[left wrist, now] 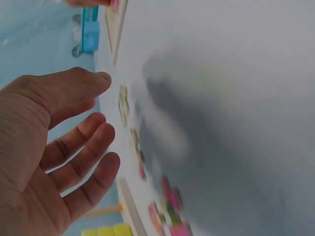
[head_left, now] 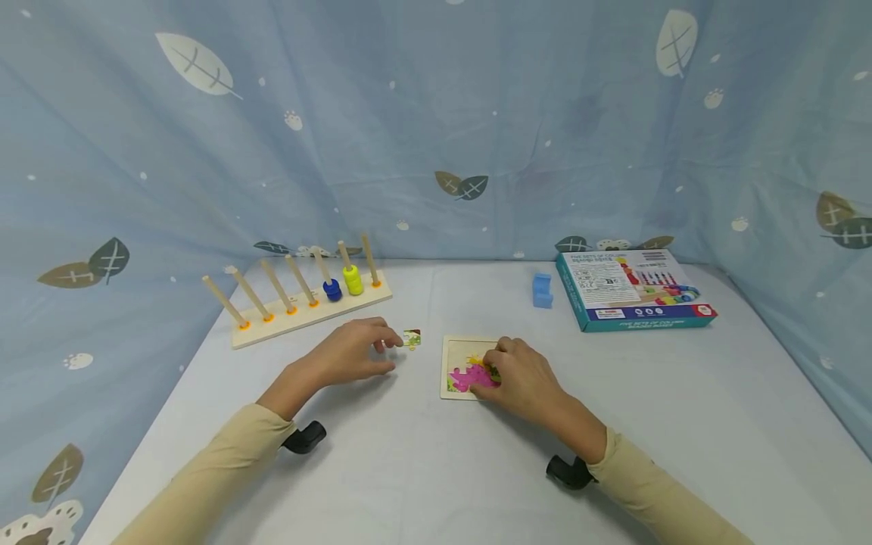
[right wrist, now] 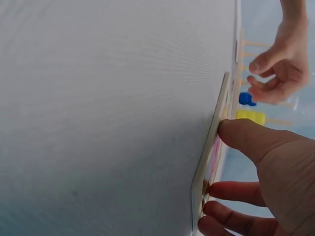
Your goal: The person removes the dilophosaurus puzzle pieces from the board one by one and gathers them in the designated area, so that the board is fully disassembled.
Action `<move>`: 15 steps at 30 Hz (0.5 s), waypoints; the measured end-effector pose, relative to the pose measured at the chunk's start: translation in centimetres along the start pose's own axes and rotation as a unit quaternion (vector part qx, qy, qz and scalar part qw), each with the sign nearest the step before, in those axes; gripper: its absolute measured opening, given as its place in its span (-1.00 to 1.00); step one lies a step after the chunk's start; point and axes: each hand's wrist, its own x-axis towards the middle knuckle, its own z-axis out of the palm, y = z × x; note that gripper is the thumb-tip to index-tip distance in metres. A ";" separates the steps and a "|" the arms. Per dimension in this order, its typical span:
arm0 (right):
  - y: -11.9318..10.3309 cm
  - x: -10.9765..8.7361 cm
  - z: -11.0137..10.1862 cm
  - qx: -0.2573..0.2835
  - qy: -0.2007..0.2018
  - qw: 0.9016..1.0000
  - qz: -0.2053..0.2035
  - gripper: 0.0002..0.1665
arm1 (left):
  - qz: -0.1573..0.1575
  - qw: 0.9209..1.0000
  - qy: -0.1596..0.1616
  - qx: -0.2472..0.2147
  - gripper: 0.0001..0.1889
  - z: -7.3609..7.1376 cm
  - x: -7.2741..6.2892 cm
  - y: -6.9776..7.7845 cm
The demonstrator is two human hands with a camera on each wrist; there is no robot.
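A square wooden puzzle tray (head_left: 444, 372) lies flat on the table with pink, yellow and green picture pieces (head_left: 470, 376) inside. My right hand (head_left: 524, 378) rests over the tray's right side. In the right wrist view its thumb (right wrist: 241, 137) touches the tray's border, while the fingers (right wrist: 236, 193) touch inside, apart from the thumb. My left hand (head_left: 354, 352) hovers left of the tray, fingers spread and relaxed, holding nothing. Just beyond its fingertips lies a loose puzzle piece (head_left: 412, 338). The left wrist view shows several loose pieces (left wrist: 170, 196) below that hand, blurred.
A wooden peg rack (head_left: 334, 306) stands at the back left, with blue beads (head_left: 331, 290) and yellow beads (head_left: 353, 280) on two pegs. A light blue block (head_left: 542, 291) sits behind the tray, beside a flat toy box (head_left: 633, 291). A leaf-print curtain (head_left: 409, 113) hangs behind.
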 end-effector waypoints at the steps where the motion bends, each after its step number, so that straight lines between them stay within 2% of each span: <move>1: 0.0 0.0 0.0 0.000 0.000 1.000 0.001 -0.46 | 0.003 1.000 -0.004 0.001 -0.65 0.1 0.3 0.3; 8: 0.0 0.0 -0.1 0.009 -0.004 1.000 0.016 -0.46 | 0.032 0.999 -0.029 -0.002 -0.65 0.8 2.8 2.2; 15: 0.2 0.1 0.1 0.004 0.003 1.000 0.018 -0.43 | 0.047 0.997 -0.055 -0.006 -0.68 1.9 5.5 3.9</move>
